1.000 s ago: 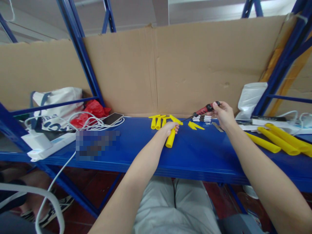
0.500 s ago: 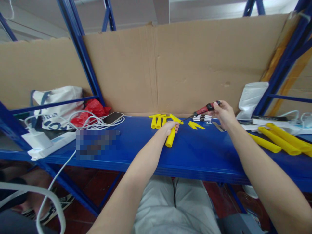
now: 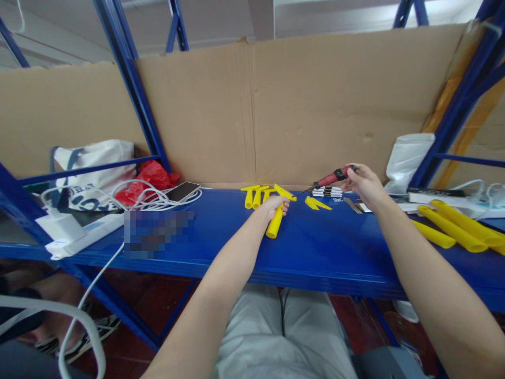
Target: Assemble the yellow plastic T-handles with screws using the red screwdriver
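Note:
My left hand (image 3: 277,206) is closed round a yellow tube (image 3: 275,225), whose open end points down towards me. The fingers of my right hand (image 3: 361,181) are closed on the end of a screwdriver (image 3: 330,179) with a red and black handle. Its thin shaft slopes down to the left and reaches the top of my left fist; the tip is hidden there. Behind my left hand several yellow T-shaped pieces (image 3: 256,198) stand and lie in a row. Two flat yellow pieces (image 3: 316,203) lie between my hands.
Several yellow tubes (image 3: 460,231) lie at the right on the blue shelf (image 3: 323,252). Banded white strips (image 3: 327,192) and a flat metal tool (image 3: 352,205) are near my right hand. At left are a phone (image 3: 184,192), white cables, a power strip (image 3: 87,234) and bags.
The tube's lower end has shifted slightly left, and the screwdriver handle has dipped a little. Both hands keep their hold.

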### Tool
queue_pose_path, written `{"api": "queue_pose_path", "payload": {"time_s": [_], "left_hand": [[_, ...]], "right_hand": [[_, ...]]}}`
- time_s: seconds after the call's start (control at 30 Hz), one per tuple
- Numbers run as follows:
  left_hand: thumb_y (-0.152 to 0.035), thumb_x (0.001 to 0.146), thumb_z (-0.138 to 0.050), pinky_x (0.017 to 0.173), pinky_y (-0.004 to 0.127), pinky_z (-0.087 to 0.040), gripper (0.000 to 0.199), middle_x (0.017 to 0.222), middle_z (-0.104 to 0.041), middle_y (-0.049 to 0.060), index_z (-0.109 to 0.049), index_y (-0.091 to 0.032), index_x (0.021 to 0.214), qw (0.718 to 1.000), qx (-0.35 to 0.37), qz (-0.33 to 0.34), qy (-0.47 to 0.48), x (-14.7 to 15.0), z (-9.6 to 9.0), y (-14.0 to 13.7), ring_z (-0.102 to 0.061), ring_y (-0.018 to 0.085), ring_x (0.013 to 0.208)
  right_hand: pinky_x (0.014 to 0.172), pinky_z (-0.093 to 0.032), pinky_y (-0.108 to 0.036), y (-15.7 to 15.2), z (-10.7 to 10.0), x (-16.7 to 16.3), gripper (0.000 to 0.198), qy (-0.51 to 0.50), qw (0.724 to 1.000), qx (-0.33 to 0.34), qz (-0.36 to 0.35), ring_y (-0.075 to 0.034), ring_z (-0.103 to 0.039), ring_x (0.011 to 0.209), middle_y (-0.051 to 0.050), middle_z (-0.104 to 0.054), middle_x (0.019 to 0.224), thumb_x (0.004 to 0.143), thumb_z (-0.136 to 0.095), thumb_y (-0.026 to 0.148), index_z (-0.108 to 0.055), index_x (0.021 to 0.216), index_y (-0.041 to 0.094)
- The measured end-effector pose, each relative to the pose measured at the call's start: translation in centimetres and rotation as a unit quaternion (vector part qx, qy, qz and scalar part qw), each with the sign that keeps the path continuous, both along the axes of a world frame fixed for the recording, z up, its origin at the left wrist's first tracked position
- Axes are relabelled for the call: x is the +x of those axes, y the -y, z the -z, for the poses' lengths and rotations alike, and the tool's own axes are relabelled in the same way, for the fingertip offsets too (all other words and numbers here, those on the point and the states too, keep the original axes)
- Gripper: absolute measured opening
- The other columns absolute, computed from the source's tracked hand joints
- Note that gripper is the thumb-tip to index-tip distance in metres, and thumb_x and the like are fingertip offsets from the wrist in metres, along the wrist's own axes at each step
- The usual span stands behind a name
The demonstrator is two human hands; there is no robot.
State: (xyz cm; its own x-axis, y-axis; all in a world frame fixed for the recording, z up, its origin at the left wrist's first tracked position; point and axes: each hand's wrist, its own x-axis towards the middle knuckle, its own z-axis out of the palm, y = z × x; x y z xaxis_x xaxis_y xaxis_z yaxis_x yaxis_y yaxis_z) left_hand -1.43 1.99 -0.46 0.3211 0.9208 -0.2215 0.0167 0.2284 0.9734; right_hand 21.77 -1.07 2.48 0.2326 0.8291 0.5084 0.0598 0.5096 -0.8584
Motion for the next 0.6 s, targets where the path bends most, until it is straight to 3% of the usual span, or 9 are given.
{"api": "queue_pose_path", "payload": {"time_s": [0.17,0.33,0.6], "left_hand": [[-0.007,0.082,-0.039,0.038,0.017,-0.026,0.023,0.043,-0.036,-0.007,-0.040,-0.016,0.061,1.000,0.004,0.002,-0.001,0.09,0.04,-0.01,-0.031,0.003,0.034],[-0.007,0.082,-0.039,0.038,0.016,-0.026,0.023,0.044,-0.037,-0.007,-0.039,-0.016,0.061,1.000,0.002,0.004,0.006,0.17,0.27,-0.21,-0.031,0.003,0.034],[-0.007,0.082,-0.039,0.037,0.016,-0.026,0.022,0.045,-0.036,-0.007,-0.037,-0.017,0.062,1.000,0.005,-0.004,0.006,0.13,0.43,-0.41,-0.030,0.003,0.034]], "right_hand": [[0.034,-0.039,-0.022,0.45,-0.20,-0.65,0.023,-0.032,0.999,-0.001,0.044,-0.009,-0.044,0.033,0.008,-0.043,0.042,0.064,-0.069,0.034,-0.051,0.068,0.021],[0.031,-0.034,-0.021,0.75,-0.33,-1.09,0.022,-0.056,0.997,0.001,0.061,-0.008,-0.040,0.030,0.007,-0.042,0.039,0.063,-0.070,0.033,-0.054,0.069,0.020],[0.039,-0.041,-0.021,1.06,-0.58,-0.73,0.018,-0.031,0.999,-0.013,-0.039,-0.009,-0.050,0.041,0.003,-0.052,0.050,0.072,-0.063,0.034,-0.053,0.075,0.019]]}}
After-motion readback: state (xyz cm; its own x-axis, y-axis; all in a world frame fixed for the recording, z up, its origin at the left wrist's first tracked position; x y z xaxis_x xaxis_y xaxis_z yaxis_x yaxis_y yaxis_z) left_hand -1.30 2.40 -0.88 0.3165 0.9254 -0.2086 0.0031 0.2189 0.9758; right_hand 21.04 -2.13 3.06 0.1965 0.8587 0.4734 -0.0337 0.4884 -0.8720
